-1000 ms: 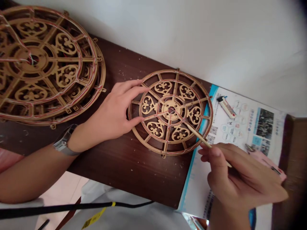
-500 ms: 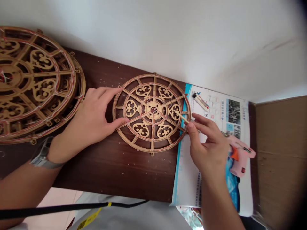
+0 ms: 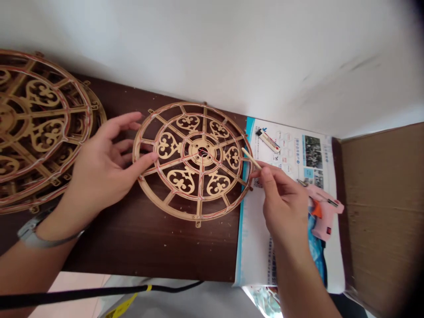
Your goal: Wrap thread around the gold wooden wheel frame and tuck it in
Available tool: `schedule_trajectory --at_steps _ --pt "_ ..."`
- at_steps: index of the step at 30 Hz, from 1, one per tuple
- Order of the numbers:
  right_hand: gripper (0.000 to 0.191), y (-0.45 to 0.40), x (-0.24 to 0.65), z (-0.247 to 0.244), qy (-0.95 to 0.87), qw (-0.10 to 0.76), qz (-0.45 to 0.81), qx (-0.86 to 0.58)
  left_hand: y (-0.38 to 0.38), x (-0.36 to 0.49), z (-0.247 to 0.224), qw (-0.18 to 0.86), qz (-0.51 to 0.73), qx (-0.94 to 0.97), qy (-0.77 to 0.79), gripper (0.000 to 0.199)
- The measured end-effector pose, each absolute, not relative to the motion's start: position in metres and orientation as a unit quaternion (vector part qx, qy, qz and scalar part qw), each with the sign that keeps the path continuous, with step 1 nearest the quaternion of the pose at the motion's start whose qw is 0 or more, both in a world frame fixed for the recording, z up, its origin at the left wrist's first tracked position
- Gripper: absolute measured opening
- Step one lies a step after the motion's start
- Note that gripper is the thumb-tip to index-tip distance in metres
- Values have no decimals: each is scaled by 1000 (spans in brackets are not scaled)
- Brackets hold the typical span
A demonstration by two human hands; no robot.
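Note:
A round openwork wooden frame [image 3: 200, 141] has scroll cut-outs and red and white wires along its rings. My left hand [image 3: 105, 161] grips its left rim, thumb on top and the other fingers partly hidden behind it. That side of the frame looks raised off the table. Between thumb and fingertips, my right hand [image 3: 283, 194] pinches a thin wooden stick [image 3: 251, 160] over the right rim. Its other fingers are close to or touching the rim; I cannot tell which.
Similar frames [image 3: 49, 121] are stacked at the left of the dark table [image 3: 149, 247]. On a printed sheet [image 3: 255, 238] at the right lie a pink glue gun [image 3: 326, 214] and a white lighter [image 3: 269, 140]. A cardboard panel [image 3: 384, 221] stands beyond, and a wall [image 3: 212, 53] runs behind.
My left hand has taken the frame by its rim and raised its left side. The stick has come away from the inner scroll to the right rim.

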State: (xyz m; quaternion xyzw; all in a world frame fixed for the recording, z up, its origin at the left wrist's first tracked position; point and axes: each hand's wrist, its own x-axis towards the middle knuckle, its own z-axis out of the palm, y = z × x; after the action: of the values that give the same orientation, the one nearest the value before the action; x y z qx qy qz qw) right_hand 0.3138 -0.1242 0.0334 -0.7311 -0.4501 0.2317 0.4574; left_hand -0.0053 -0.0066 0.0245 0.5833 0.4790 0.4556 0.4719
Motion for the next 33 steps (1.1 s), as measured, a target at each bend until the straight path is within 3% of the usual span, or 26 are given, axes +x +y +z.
schedule_trajectory --at_steps 5,9,13,17,19,25,33 --pt "30 -123 311 38 -362 568 348 -652 -7 3 37 532 518 471 476 71" --pt "30 -124 304 51 -357 627 363 -589 -11 13 42 563 515 440 473 59" --pt "30 -130 300 59 -383 644 328 -575 -16 20 41 581 512 463 432 66" --pt "31 -132 293 57 -425 675 144 -585 -20 21 40 587 496 469 435 67" --pt "32 -130 288 59 -428 686 112 -578 -22 21 41 598 484 463 440 67" --pt "36 -133 278 73 -367 708 151 -584 -24 24 50 608 486 421 466 67" --pt "29 -140 290 68 -330 681 267 -597 -18 16 50 582 498 401 502 50"
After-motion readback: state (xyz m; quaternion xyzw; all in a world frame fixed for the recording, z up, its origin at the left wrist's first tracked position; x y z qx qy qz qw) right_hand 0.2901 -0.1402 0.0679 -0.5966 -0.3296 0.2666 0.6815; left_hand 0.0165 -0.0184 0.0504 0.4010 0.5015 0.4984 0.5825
